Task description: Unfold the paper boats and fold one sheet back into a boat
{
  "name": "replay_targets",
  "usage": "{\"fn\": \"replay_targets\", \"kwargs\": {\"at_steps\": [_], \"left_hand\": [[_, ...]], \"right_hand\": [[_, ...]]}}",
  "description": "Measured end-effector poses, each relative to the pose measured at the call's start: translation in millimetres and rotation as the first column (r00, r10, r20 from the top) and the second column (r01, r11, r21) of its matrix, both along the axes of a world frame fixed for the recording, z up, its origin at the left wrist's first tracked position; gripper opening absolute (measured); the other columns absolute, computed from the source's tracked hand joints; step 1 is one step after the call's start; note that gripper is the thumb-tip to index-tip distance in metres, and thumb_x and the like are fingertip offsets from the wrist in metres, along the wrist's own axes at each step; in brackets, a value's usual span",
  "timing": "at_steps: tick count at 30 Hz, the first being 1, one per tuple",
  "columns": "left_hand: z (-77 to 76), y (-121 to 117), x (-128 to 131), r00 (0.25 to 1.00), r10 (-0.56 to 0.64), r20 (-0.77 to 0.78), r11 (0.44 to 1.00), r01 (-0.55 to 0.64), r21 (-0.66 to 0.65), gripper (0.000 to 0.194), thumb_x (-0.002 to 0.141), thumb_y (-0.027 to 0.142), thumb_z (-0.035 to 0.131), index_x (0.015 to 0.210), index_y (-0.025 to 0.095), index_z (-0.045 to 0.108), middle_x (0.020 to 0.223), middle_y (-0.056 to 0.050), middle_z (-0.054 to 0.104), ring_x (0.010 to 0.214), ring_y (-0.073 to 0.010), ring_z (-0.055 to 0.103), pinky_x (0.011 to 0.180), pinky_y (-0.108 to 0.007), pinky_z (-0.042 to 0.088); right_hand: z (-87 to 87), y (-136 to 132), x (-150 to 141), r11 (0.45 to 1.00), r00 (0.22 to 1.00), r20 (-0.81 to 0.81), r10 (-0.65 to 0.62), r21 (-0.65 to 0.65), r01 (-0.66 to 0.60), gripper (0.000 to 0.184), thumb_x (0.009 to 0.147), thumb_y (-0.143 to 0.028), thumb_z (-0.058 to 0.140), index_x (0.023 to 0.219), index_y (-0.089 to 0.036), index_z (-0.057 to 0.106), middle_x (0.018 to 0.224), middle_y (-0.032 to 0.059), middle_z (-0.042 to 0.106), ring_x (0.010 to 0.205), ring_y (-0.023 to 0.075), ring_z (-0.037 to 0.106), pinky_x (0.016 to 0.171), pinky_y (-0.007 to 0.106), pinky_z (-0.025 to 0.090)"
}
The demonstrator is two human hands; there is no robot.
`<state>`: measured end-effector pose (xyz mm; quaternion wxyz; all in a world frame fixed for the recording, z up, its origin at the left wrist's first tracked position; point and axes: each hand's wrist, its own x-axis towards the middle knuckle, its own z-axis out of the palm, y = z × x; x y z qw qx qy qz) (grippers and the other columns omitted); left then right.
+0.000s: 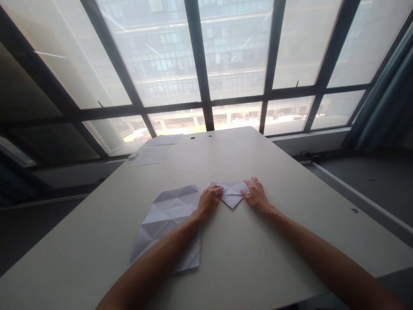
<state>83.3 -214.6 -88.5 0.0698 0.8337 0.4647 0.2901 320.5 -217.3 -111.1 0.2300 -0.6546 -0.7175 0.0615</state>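
A folded sheet of white paper [232,200] lies on the table between my hands, its point facing me and a crease running across its upper part. My left hand [210,200] is closed on the paper's left corner, fingers curled together at the edge. At the right corner my right hand [255,194] rests with fingers spread, the thumb touching the paper and the fingertips on or beside its edge. Under my left forearm is a larger creased sheet of paper [174,211], opened out and marked with a grid of diagonal folds.
The white table [245,258] stretches away to tall windows [235,51]. Several flat paper sheets [148,155] lie at its far left, with a small pale object [133,156] beside them. A small dark mark [354,210] shows near the right edge. A blue curtain [383,90] hangs at right.
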Motion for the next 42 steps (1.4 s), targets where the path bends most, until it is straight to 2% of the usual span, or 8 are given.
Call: {"fn": "replay_targets", "kwargs": {"at_steps": [3, 8, 15, 22, 27, 32, 37, 42], "left_hand": [[-1.5, 1.1, -0.8, 0.999, -0.032, 0.019, 0.999, 0.032, 0.004, 0.025, 0.090, 0.022, 0.054, 0.108, 0.023, 0.071, 0.112, -0.006, 0.068, 0.102, -0.0205, 0.062, 0.095, -0.031, 0.045], [-5.2, 2.6, -1.6, 1.000, 0.027, 0.005, 0.999, -0.027, 0.019, 0.024, 0.088, 0.024, 0.057, 0.108, 0.022, 0.071, 0.112, -0.008, 0.065, 0.107, -0.0225, 0.058, 0.098, -0.035, 0.043], [-5.4, 1.7, -0.7, 0.992, 0.125, -0.033, 0.992, -0.125, 0.006, 0.021, 0.086, 0.026, 0.060, 0.105, 0.025, 0.070, 0.124, -0.007, 0.059, 0.117, -0.0252, 0.051, 0.103, -0.040, 0.041], [-3.7, -1.0, 4.1, 0.956, 0.277, -0.098, 0.959, -0.282, -0.035, 0.022, 0.085, 0.032, 0.062, 0.105, 0.024, 0.066, 0.133, -0.011, 0.052, 0.125, -0.0297, 0.044, 0.105, -0.046, 0.035], [-6.2, 0.9, 3.9, 0.952, 0.290, -0.097, 0.954, -0.296, -0.051, 0.025, 0.085, 0.032, 0.061, 0.108, 0.021, 0.063, 0.131, -0.013, 0.053, 0.129, -0.0319, 0.040, 0.107, -0.047, 0.031], [-4.8, 3.2, 0.8, 0.967, 0.253, -0.027, 0.964, -0.255, -0.079, 0.025, 0.081, 0.030, 0.065, 0.104, 0.020, 0.065, 0.110, -0.009, 0.061, 0.108, -0.0263, 0.053, 0.099, -0.041, 0.038], [-0.8, 5.0, -2.4, 0.977, 0.144, 0.158, 0.987, -0.131, -0.092, 0.043, 0.076, 0.024, 0.071, 0.118, 0.019, 0.063, 0.116, -0.009, 0.057, 0.107, -0.0225, 0.057, 0.098, -0.036, 0.044], [1.7, 10.0, -3.0, 0.875, 0.118, 0.469, 0.992, -0.083, -0.094, 0.052, 0.070, 0.018, 0.077, 0.120, 0.018, 0.064, 0.120, -0.009, 0.056, 0.113, -0.0220, 0.057, 0.102, -0.037, 0.044]], "right_hand": [[-5.4, 4.0, 1.6, 0.997, 0.997, -0.043, -0.066, 0.032, 0.067, 0.059, 0.088, -0.037, 0.055, 0.139, -0.008, 0.047, 0.143, 0.0223, 0.045, 0.139, 0.0353, 0.031, 0.113, 0.048, 0.020], [-6.8, 6.6, 3.8, 0.992, 0.990, -0.142, -0.017, 0.125, 0.034, 0.056, 0.082, -0.030, 0.061, 0.134, -0.011, 0.051, 0.130, 0.0189, 0.057, 0.126, 0.0324, 0.046, 0.109, 0.047, 0.029], [0.4, 5.8, 4.8, 0.968, 0.915, -0.398, 0.058, 0.246, 0.046, 0.060, 0.075, -0.019, 0.058, 0.134, -0.014, 0.049, 0.110, 0.0120, 0.060, 0.098, 0.0241, 0.059, 0.088, 0.038, 0.051], [1.2, 7.6, 5.8, 0.973, 0.888, -0.459, 0.010, 0.209, 0.097, 0.054, 0.073, -0.017, 0.056, 0.127, -0.012, 0.056, 0.114, 0.0135, 0.058, 0.090, 0.0224, 0.060, 0.087, 0.037, 0.051], [1.8, 8.0, 6.5, 0.972, 0.878, -0.474, 0.069, 0.229, 0.047, 0.051, 0.070, -0.014, 0.053, 0.120, -0.014, 0.060, 0.116, 0.0126, 0.061, 0.109, 0.0248, 0.057, 0.096, 0.038, 0.047], [5.0, 4.1, 5.9, 0.960, 0.869, -0.458, 0.186, 0.273, -0.061, 0.048, 0.069, -0.014, 0.051, 0.115, -0.015, 0.063, 0.116, 0.0108, 0.063, 0.111, 0.0234, 0.057, 0.103, 0.038, 0.041], [10.2, 2.1, 5.8, 0.958, 0.834, -0.511, 0.208, 0.278, -0.069, 0.043, 0.068, -0.018, 0.055, 0.109, -0.015, 0.066, 0.112, 0.0105, 0.065, 0.107, 0.0241, 0.059, 0.101, 0.038, 0.043], [6.9, 8.3, 4.9, 0.973, 0.721, -0.673, 0.164, 0.232, -0.004, 0.039, 0.071, -0.026, 0.062, 0.108, -0.016, 0.068, 0.111, 0.0106, 0.067, 0.102, 0.0258, 0.062, 0.093, 0.041, 0.049]]}}
